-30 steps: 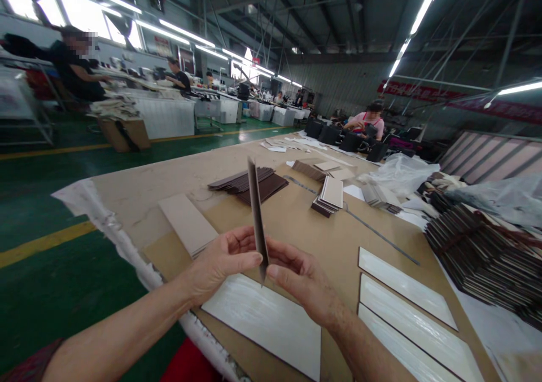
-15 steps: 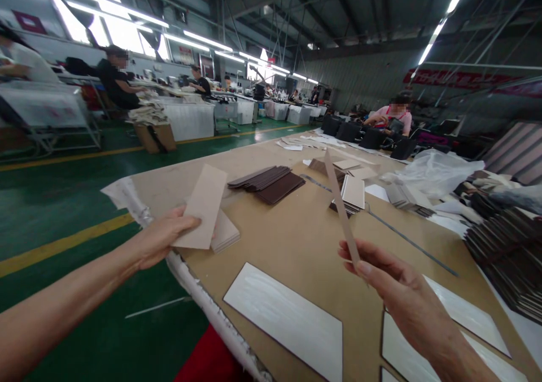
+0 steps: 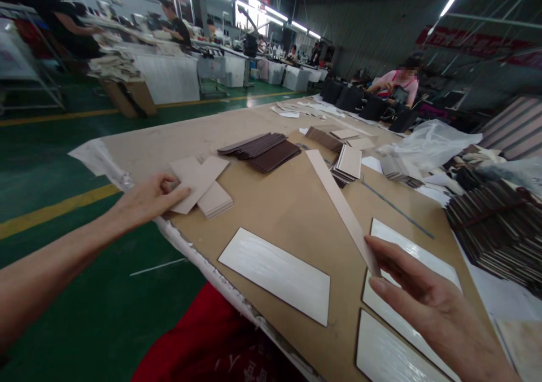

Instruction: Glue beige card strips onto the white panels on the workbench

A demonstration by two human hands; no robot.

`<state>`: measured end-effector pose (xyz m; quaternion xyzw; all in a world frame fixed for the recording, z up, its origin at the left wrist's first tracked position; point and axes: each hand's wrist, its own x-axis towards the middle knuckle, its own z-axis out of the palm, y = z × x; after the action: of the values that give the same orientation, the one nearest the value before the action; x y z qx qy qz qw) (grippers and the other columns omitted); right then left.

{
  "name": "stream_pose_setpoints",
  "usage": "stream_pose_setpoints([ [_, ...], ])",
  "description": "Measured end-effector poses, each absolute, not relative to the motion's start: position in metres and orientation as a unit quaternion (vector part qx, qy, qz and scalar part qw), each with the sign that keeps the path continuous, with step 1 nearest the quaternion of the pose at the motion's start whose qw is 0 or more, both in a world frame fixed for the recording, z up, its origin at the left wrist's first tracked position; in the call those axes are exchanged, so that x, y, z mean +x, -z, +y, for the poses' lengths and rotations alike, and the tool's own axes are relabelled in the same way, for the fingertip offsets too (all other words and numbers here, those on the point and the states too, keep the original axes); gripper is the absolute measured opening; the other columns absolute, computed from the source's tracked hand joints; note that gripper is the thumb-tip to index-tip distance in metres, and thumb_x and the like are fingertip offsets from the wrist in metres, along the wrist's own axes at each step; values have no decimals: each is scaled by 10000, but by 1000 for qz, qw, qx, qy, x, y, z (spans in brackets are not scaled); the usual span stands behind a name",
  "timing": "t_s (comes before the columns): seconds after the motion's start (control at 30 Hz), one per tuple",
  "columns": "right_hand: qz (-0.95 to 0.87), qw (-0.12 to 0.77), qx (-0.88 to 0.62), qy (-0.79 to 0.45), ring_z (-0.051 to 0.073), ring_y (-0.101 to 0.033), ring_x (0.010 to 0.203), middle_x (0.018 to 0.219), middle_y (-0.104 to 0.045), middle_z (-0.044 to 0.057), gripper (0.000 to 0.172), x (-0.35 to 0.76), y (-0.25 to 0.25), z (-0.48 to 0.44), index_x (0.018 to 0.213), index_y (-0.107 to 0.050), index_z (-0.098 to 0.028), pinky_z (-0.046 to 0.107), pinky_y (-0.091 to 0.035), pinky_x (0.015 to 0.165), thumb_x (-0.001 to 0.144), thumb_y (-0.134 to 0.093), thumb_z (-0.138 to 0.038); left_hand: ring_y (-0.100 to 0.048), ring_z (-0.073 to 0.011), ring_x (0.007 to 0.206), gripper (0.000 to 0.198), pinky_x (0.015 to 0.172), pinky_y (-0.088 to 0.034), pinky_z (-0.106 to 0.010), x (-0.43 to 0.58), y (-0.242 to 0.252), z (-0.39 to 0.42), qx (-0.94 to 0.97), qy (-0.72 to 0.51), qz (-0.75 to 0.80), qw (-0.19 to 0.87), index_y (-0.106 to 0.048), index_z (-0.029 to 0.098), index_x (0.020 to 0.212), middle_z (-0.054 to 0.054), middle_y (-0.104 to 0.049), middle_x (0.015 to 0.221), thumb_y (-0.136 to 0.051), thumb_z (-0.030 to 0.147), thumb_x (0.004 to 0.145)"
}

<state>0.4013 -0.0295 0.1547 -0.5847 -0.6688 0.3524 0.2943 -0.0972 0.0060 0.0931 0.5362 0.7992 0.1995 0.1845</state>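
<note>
At the table's left edge, my left hand (image 3: pixel 154 198) has its thumb on a beige rectangular board piece (image 3: pixel 203 187), fingers curled at its near end. That piece lies low across other beige pieces, beside a small stack of them (image 3: pixel 215 201). On the right, my right hand (image 3: pixel 423 300) pinches the near end of another beige board piece (image 3: pixel 339 196), held tilted above the table. Between my hands lies a dark-edged panel with a glossy, streaked white face (image 3: pixel 277 275). Similar white panels (image 3: pixel 393 351) lie under and around my right hand.
Dark brown boards (image 3: pixel 273 156) are fanned behind the small stack. More board piles (image 3: pixel 349 162) and a thin grey strip (image 3: pixel 398 207) lie farther right. A tall dark stack (image 3: pixel 495 224) and clear plastic (image 3: pixel 444 139) line the right side. A co-worker (image 3: pixel 398 86) sits across the table.
My left hand has lowered its beige piece onto the others by the small stack. My right hand has moved slightly right and down, turning its piece flatter. The view has shifted downward.
</note>
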Motion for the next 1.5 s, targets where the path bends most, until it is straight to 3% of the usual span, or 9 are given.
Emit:
stream_pose_setpoints([
  [0.07,-672,292,-591,-337,336,-587,1302,1438,-608,92,644,408,-150,-35,1361,-657,-282,470,-437,1101,796,-765,-572,-603,-341,1008,736,910,-488,-531,-93,-97,0,554,-188,806,94,-495,39,1320,-214,-530,1249,-500,661,927],
  [0.17,-714,264,-584,-281,323,-593,1296,1437,-609,69,600,413,-140,-41,1363,-655,-319,430,-485,1049,820,-740,-560,-550,-337,1141,630,983,-487,-513,-71,-97,-15,671,-221,707,-26,-495,79,1323,-197,-485,1307,-552,576,941],
  [0.3,-786,219,-546,-190,334,-597,1291,1397,-640,78,531,407,-132,-47,1345,-675,-307,358,-619,888,852,-713,-501,-439,-317,1356,542,1139,-398,-502,-25,-81,-32,868,-199,451,65,-442,212,1418,-134,-471,1459,-603,456,961],
  [0.4,-811,184,-526,-178,312,-608,1285,1456,-591,73,493,401,-127,-50,1381,-644,-308,224,-655,640,901,-667,-417,-347,-351,1439,690,1178,-331,-565,-4,-64,-34,884,-172,425,94,-323,213,1524,-160,-397,1553,-613,470,953],
  [0.5,-821,155,-516,-189,294,-599,1298,1512,-534,51,494,400,-121,-55,1423,-599,-336,147,-605,499,930,-630,-353,-381,-343,1422,728,1163,-346,-562,-2,-55,-30,874,-170,440,118,-290,201,1541,-160,-451,1522,-608,487,952],
  [0.73,-861,102,-471,-160,267,-686,1173,1484,-561,58,507,397,-107,-59,1421,-599,-317,179,-632,524,916,-630,-288,-430,-334,1392,764,1149,-354,-556,-6,-56,-26,874,-174,425,156,-286,223,1540,-139,-484,1508,-628,532,930],
  [0.93,-901,92,-417,-81,283,-639,1243,1437,-600,87,513,385,-103,-54,1395,-624,-237,386,-619,962,883,-634,-243,-419,-325,1397,778,1157,-359,-521,-11,-50,-26,865,-200,426,176,-313,224,1541,-141,-476,1506,-643,555,919],
  [1.03,-910,87,-398,-79,264,-616,1273,1446,-589,99,514,382,-100,-53,1412,-603,-214,394,-559,1051,899,-608,-223,-418,-318,1395,785,1159,-362,-507,-12,-49,-26,863,-210,424,178,-323,223,1538,-142,-478,1502,-655,561,912],
  [1.5,-906,101,-399,-103,286,-652,1224,1404,-625,97,493,376,-100,-51,1385,-630,-246,428,-580,1018,892,-626,-238,-473,-317,1363,664,1139,-400,-505,-10,-53,-24,859,-225,423,181,-426,223,1486,-126,-548,1451,-636,522,931],
])
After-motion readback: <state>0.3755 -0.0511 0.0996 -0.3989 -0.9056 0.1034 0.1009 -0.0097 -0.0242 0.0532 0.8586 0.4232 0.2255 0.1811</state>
